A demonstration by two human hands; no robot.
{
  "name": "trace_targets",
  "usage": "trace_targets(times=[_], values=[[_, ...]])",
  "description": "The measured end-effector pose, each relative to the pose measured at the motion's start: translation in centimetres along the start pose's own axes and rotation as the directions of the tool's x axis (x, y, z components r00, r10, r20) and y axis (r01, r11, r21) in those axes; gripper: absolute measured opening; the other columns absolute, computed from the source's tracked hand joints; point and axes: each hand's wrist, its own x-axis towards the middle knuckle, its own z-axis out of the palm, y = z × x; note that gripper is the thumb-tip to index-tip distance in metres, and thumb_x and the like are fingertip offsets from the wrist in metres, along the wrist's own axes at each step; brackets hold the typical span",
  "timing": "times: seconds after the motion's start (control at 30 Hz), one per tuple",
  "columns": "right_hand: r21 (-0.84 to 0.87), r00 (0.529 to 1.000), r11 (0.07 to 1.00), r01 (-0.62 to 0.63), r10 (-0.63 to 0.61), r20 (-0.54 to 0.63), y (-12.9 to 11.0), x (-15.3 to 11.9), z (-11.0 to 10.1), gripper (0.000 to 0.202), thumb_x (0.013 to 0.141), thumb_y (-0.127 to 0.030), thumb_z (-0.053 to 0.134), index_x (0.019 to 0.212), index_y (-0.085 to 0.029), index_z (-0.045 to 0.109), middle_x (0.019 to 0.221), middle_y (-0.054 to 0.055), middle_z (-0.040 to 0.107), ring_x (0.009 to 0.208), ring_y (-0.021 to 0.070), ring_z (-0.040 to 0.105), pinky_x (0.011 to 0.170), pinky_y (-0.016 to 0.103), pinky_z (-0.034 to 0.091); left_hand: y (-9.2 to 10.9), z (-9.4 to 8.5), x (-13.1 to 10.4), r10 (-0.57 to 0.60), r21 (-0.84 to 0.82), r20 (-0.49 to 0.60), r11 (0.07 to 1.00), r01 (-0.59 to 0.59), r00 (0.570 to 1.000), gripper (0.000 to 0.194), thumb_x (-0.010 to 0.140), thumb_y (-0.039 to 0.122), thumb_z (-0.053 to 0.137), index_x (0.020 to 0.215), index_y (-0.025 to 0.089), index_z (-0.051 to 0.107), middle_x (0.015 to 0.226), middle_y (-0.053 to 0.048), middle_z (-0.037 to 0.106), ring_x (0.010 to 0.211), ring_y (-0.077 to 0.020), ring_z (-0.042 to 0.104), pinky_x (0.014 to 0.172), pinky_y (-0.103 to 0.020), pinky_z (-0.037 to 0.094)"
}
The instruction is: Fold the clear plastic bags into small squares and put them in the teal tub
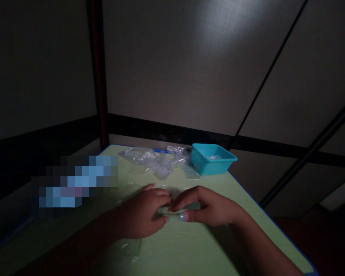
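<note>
Near the middle of the green table (189, 245), my left hand (145, 211) rests over a thin clear plastic piece (171, 210), its thumb apart from its fingers. Facing it from the right is my right hand (211, 207), with bent fingers whose tips come down on the plastic close to my left fingertips. Its thumb, with a pale shiny nail, is apart from the index finger. Neither hand visibly grips anything; the contact between fingertips and plastic is dim and blurred. More clear film (132, 247) lies just below my left hand.
Several crumpled clear plastic bags (158, 163) lie along the table's far edge. Beside them at the far right corner stands a turquoise basket (212, 165) with something whitish inside. A pixelated blue patch covers the left side. Dark wall panels rise behind the table.
</note>
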Motion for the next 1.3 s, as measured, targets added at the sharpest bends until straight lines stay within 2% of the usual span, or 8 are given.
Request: trace_targets(times=[0.17,0.43,0.53,0.67,0.87,0.97,1.17,1.3], values=[[0.114,0.997,0.991,-0.066,0.068,-0.020,1.0,0.0,-0.5,0.032,0.074,-0.029,0.066,0.103,-0.015,0.065,0.105,0.009,0.065,0.096,0.0170,0.059,0.086,0.031,0.045,-0.2,-0.7,0.0,-0.054,-0.049,0.030,0.997,0.056,0.998,0.033,0.075,0.010,0.042,0.098,0.023,0.062,0.095,-0.001,0.064,0.090,-0.0174,0.058,0.085,-0.029,0.040],[0.381,0.981,0.911,-0.160,0.188,-0.039,3.4,0.1,-1.9,0.049,0.064,-0.024,0.074,0.109,-0.015,0.059,0.104,0.009,0.062,0.084,0.0133,0.060,0.074,0.027,0.048,-0.9,-2.6,-0.1,-0.183,-0.376,0.195,0.893,0.246,0.964,0.037,0.078,0.018,0.040,0.106,0.022,0.063,0.098,0.002,0.067,0.091,-0.0177,0.058,0.077,-0.024,0.042],[0.325,0.968,0.915,-0.241,0.252,0.008,4.1,-0.1,-2.4,0.051,0.062,-0.027,0.075,0.109,-0.014,0.059,0.098,0.007,0.064,0.080,0.0132,0.060,0.072,0.026,0.047,-1.5,-2.7,0.1,-0.222,-0.473,0.255,0.820,0.322,0.941,0.034,0.079,0.028,0.044,0.104,0.019,0.065,0.096,0.000,0.068,0.090,-0.0189,0.058,0.076,-0.024,0.042],[0.243,0.937,0.906,-0.348,0.336,0.091,4.8,-0.4,-2.8,0.039,0.063,-0.033,0.074,0.094,-0.010,0.065,0.081,0.004,0.066,0.072,0.0137,0.060,0.071,0.026,0.046,-2.0,-2.5,0.3,-0.262,-0.598,0.297,0.698,0.393,0.918,0.034,0.075,0.036,0.052,0.099,0.017,0.067,0.092,-0.002,0.069,0.084,-0.0192,0.060,0.071,-0.024,0.042],[0.023,0.939,0.939,-0.343,0.343,0.036,5.5,-0.8,-3.4,0.026,0.071,-0.037,0.065,0.074,-0.010,0.064,0.069,0.002,0.064,0.064,0.0133,0.057,0.061,0.023,0.043,-2.3,-2.4,0.3,-0.302,-0.749,0.346,0.481,0.455,0.888,0.036,0.071,0.033,0.060,0.103,0.018,0.064,0.100,-0.004,0.068,0.093,-0.0208,0.060,0.080,-0.029,0.043],[-0.059,0.936,0.935,-0.351,0.352,0.019,5.4,-1.1,-3.8,0.024,0.074,-0.035,0.061,0.073,-0.011,0.062,0.067,0.001,0.062,0.060,0.0119,0.054,0.056,0.021,0.040,-2.5,-2.8,0.1,-0.290,-0.767,0.377,0.435,0.472,0.880,0.043,0.071,0.034,0.062,0.112,0.020,0.060,0.103,-0.006,0.067,0.096,-0.0228,0.060,0.082,-0.031,0.043],[-0.159,0.919,0.905,-0.394,0.392,-0.043,5.1,-1.3,-4.3,0.022,0.076,-0.033,0.055,0.068,-0.013,0.058,0.060,-0.001,0.054,0.056,0.0096,0.046,0.052,0.020,0.035,-2.5,-3.5,0.0,-0.386,-0.768,0.449,0.294,0.569,0.806,0.061,0.078,0.063,0.043,0.126,0.025,0.047,0.108,-0.008,0.064,0.098,-0.0246,0.059,0.082,-0.035,0.045],[-0.241,0.909,0.877,-0.415,0.412,-0.068,5.1,-1.3,-4.2,0.025,0.075,-0.036,0.055,0.065,-0.013,0.056,0.056,-0.004,0.048,0.054,0.0084,0.040,0.050,0.020,0.032,-2.5,-3.6,0.1,-0.426,-0.776,0.403,0.310,0.549,0.810,0.065,0.079,0.065,0.038,0.129,0.023,0.042,0.115,-0.010,0.060,0.092,-0.0229,0.062,0.082,-0.036,0.046]])
